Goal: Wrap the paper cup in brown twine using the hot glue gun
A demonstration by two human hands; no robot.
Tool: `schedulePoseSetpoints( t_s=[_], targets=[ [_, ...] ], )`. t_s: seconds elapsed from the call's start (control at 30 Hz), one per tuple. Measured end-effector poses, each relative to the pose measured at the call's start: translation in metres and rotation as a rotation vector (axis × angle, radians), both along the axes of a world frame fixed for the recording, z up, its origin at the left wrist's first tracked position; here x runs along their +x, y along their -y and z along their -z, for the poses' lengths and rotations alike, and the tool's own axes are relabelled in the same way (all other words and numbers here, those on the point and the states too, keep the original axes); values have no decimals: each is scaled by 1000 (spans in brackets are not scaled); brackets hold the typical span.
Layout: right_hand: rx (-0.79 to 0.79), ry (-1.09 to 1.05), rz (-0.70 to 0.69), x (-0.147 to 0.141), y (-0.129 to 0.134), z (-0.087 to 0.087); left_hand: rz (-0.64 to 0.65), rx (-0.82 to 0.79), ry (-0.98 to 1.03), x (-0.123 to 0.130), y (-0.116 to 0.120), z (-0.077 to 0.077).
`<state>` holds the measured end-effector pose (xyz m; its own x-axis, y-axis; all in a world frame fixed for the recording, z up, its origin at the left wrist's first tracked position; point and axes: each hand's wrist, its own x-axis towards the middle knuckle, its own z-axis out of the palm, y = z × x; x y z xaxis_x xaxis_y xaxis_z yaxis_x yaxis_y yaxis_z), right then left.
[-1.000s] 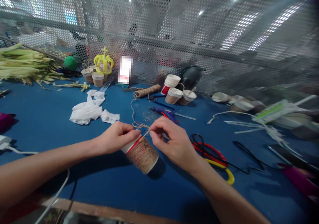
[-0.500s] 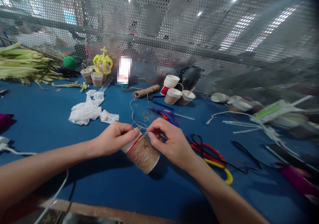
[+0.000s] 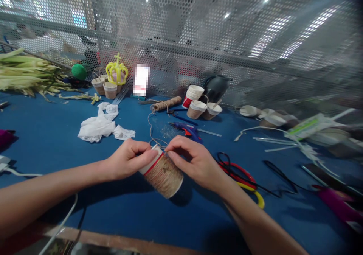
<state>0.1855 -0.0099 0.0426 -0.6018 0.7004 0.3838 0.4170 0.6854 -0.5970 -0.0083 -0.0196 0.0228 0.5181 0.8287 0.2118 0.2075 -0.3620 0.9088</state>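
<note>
A paper cup, wound with brown twine over most of its side, is tilted above the blue table. Near its rim a white band and a red stripe show. My left hand grips the cup by the rim, thumb on the outside. My right hand pinches the twine against the cup beside the red stripe. From there the strand loops back to a twine roll on the table. Behind my right hand lies a blue glue gun.
Crumpled white cloth lies left of centre. Twine-wrapped cups and a stack of paper cups stand at the back. Red-and-yellow-handled scissors and black cords lie to the right. A perforated metal screen closes off the back.
My right hand has shifted slightly to the left and its fingers have come down closer onto the cup's side, with the twine. The left hand keeps its grip; the cup has barely moved.
</note>
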Motion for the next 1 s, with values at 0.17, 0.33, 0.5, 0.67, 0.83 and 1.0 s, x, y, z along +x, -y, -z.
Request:
schedulePoseSetpoints(
  t_s=[0.17, 0.33, 0.5, 0.67, 0.83, 1.0],
  targets=[
    [-163, -49, 1, -1, 3, -1, 23, 116, -37, -2, 2, -1],
    [-272, -93, 17, -2, 4, 0, 29, 173, -54, -2, 3, 0],
    [-260, -69, 25, -1, 4, -1, 55, 207, -61, -3, 2, 0],
    [-239, -51, 52, -3, 3, 2, 40, 144, -40, -2, 1, 1],
    [-139, -46, 210, -2, -3, 6, -106, -93, 57, 4, -5, 4],
    [-325, -78, 300, 0, -2, 6, -343, -411, 276, 7, -18, 11]
  ],
)
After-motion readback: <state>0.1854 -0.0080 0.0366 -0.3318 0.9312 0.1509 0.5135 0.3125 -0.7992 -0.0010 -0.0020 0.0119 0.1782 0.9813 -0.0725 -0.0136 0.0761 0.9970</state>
